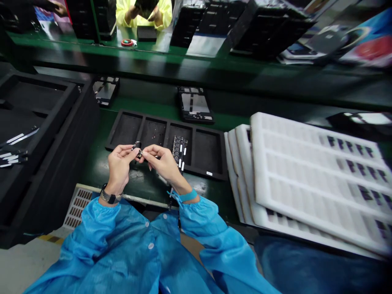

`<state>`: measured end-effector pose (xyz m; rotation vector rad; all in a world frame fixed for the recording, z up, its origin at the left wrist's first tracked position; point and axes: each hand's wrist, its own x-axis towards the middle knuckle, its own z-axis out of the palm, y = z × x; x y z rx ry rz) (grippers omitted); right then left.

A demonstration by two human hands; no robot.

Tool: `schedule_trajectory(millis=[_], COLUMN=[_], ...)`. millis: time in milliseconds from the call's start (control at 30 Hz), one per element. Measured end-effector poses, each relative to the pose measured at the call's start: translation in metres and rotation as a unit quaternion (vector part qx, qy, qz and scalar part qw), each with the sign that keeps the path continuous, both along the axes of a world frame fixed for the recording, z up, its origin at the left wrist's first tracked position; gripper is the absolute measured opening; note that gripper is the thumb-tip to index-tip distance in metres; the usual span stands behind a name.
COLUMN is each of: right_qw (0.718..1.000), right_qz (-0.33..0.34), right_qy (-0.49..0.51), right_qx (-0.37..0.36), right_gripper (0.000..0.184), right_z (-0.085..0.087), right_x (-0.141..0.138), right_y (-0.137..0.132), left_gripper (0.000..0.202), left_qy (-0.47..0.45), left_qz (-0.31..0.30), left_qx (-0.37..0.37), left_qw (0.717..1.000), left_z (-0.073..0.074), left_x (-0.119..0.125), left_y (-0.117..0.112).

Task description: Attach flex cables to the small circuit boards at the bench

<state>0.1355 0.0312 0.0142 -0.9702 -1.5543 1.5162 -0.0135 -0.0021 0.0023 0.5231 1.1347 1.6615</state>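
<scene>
My left hand (119, 165) and my right hand (162, 162) meet above the green bench, fingers pinched together on a small dark metal part (138, 150). Both wrists come out of blue smock sleeves; the left wears a watch, the right a blue strap. Just beyond the hands lies a black four-pocket tray (167, 141). Its third pocket holds a cluster of small dark components (179, 148).
Stacked white foam trays (306, 179) with several small dark parts fill the right. Black foam trays (36, 122) stand at the left. Two dark device frames (194, 104) lie farther back. Across the bench another person in yellow sleeves (143, 12) works beside black stacked trays.
</scene>
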Motion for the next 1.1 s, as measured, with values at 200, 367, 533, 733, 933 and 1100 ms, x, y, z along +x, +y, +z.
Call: schedule_trajectory(millis=[200, 367, 533, 733, 933, 1100], right_qw=[0.998, 0.998, 0.992, 0.991, 0.992, 0.990], right_qz=[-0.004, -0.033, -0.112, -0.117, -0.106, -0.121], right_qy=[0.032, 0.020, 0.045, 0.036, 0.037, 0.043], right_qx=[-0.045, -0.051, -0.044, -0.061, -0.064, -0.064], right_gripper=[0.049, 0.050, 0.033, 0.032, 0.031, 0.036], right_z=[-0.002, 0.002, 0.024, 0.015, 0.002, 0.008], right_x=[0.001, 0.003, 0.040, 0.109, 0.133, 0.142], right_y=[0.000, 0.007, 0.029, 0.045, 0.047, 0.049], left_gripper=[0.041, 0.034, 0.018, 0.009, 0.048, 0.062], left_qy=[-0.002, 0.063, 0.295, 0.590, 0.590, 0.547], left_qz=[0.005, -0.010, 0.055, 0.031, -0.016, -0.009], left_qx=[-0.001, 0.020, 0.152, 0.049, -0.068, -0.101], left_qw=[1.000, 0.998, 0.942, 0.805, 0.804, 0.831], left_z=[0.000, 0.008, 0.054, 0.098, 0.048, 0.027], left_x=[0.006, 0.007, -0.021, -0.104, -0.134, -0.133], left_y=[0.000, 0.009, 0.121, 0.299, 0.329, 0.322])
